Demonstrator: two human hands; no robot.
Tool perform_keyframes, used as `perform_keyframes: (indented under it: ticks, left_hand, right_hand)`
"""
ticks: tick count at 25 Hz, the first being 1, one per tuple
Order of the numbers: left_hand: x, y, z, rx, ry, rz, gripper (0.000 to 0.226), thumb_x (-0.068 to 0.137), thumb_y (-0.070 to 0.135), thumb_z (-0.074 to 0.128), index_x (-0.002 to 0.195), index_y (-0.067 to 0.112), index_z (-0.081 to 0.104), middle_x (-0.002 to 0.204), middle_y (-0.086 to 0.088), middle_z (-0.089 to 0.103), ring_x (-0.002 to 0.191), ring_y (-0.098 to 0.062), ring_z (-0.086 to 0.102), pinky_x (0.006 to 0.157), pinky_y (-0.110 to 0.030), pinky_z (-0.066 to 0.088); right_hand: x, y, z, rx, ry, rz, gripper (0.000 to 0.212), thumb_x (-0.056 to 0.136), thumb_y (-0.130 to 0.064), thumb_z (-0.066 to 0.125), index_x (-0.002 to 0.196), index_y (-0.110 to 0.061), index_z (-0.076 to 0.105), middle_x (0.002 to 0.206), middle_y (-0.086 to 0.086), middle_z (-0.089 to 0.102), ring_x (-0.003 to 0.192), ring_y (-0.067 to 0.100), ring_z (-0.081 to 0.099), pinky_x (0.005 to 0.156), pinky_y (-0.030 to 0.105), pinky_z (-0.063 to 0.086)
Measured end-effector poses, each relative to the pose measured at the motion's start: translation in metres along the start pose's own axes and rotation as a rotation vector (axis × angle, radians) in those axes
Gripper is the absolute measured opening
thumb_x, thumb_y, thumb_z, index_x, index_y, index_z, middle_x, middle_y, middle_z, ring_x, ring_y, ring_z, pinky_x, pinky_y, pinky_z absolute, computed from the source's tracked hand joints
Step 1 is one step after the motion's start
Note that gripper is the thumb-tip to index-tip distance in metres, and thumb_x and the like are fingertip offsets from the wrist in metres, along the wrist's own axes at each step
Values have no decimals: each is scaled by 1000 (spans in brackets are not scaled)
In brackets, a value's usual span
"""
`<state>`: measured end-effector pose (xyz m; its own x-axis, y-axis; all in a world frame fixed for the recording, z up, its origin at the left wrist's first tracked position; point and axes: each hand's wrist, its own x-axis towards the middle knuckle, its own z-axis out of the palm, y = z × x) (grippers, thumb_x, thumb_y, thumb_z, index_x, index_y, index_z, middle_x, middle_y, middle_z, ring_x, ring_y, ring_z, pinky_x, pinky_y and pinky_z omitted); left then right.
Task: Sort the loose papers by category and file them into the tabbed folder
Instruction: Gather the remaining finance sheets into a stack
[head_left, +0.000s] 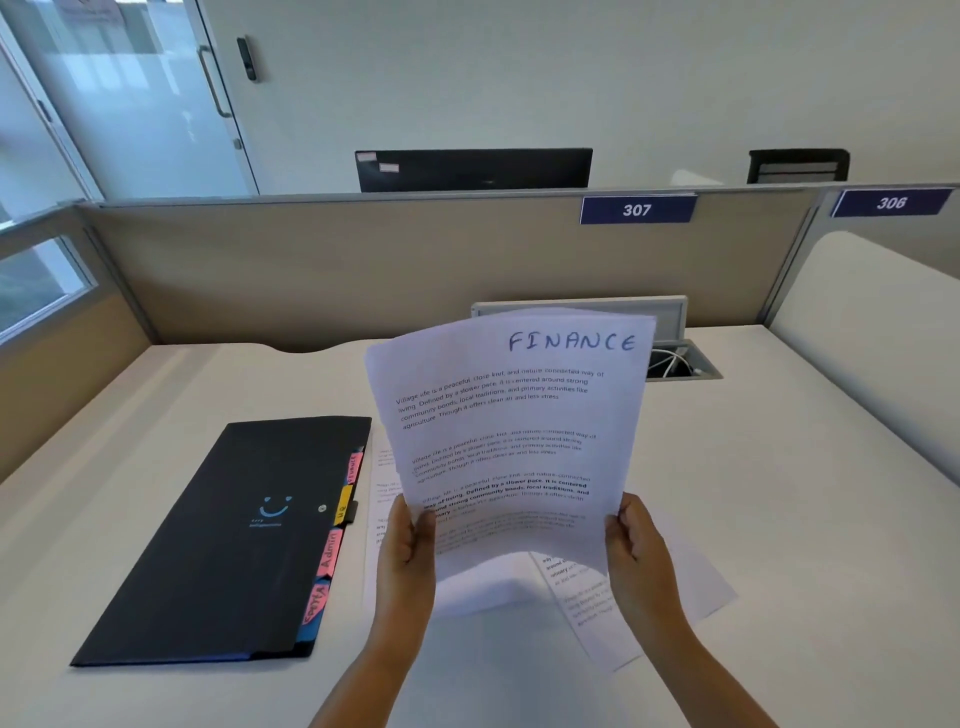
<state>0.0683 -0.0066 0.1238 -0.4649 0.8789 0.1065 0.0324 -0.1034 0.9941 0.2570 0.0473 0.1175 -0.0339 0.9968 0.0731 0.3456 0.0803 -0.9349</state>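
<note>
I hold a printed sheet headed "FINANCE" (511, 431) upright above the desk, and another sheet seems to lie behind it. My left hand (408, 551) grips its lower left edge and my right hand (636, 551) grips its lower right edge. A black tabbed folder (228, 540) lies shut on the desk to the left, with pink, yellow and blue tabs (332, 551) along its right side; one reads "Admin". More loose printed papers (613, 608) lie flat on the desk under the raised sheet.
The white desk (779, 467) is bounded by a beige partition (363, 260) carrying signs "307" and "306". An open cable hatch (680, 361) with wires sits behind the raised sheet. A white divider stands to the right, a glass door at the far left.
</note>
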Motion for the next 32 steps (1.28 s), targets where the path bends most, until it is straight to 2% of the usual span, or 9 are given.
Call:
perform_keyframes:
  ticks: [5,8,10,13,16,18,21,26,32]
  left_hand:
    - [2,-18,-9,9,-11,-32,24,91,29,50,111,34,39,112,-1,59,101,-19,60,81,-38,56]
    - [0,-29,-8,67,-23,-90,31,87,41,45,114,27,40,110,-3,56,104,-22,58,76,-28,55]
    - [-2,-35,-5,92,-35,-136,26,94,33,41,118,24,39,110,0,55,107,-20,55,75,-19,49]
    - [-9,-48,-1,114,-43,-211,30,97,20,35,126,28,34,118,3,50,103,-10,53,79,-18,47]
    - [-14,-56,0,175,-12,-274,29,98,13,33,124,24,39,114,1,51,91,-4,52,66,-12,44]
    - [-13,-60,-3,194,19,-302,27,98,11,33,120,23,43,112,0,52,93,-9,52,71,-18,47]
    - [-8,-68,-7,252,7,-332,28,98,9,34,121,19,46,113,0,53,100,-16,51,80,-27,47]
    - [-4,-84,-9,268,31,-542,16,97,14,37,107,16,49,110,-10,60,91,-23,60,73,-34,52]
    - [-1,-86,-14,178,88,-613,18,96,18,43,112,13,49,106,-9,62,86,-26,65,70,-40,57]
  right_hand:
    - [-1,10,0,60,35,-3,29,95,0,33,108,-21,47,99,-17,57,88,-8,53,65,11,43]
    - [-1,18,3,39,12,5,31,95,1,32,111,-21,47,103,-17,56,94,1,54,67,15,43]
    - [-2,26,8,-6,-27,31,28,96,-2,31,110,-21,45,97,-18,55,89,4,54,64,14,42]
    - [-7,39,16,-77,-82,80,26,97,-5,31,112,-24,42,88,-19,52,75,2,53,58,12,40]
    - [-10,50,21,-98,-104,109,22,97,-9,35,109,-26,42,88,-18,54,78,2,55,63,18,45]
    - [-8,55,21,-106,-108,115,18,97,-15,38,109,-26,46,92,-12,58,85,10,58,68,27,49]
    - [-2,62,17,-139,-128,130,21,96,-15,41,113,-24,50,101,-6,60,90,12,56,65,15,42]
    - [2,74,16,-203,-176,183,32,96,-26,43,126,-18,47,111,-4,56,105,17,53,83,23,38]
    - [20,85,-10,-211,25,193,35,92,-33,47,125,-19,44,104,5,63,84,22,62,79,41,51]
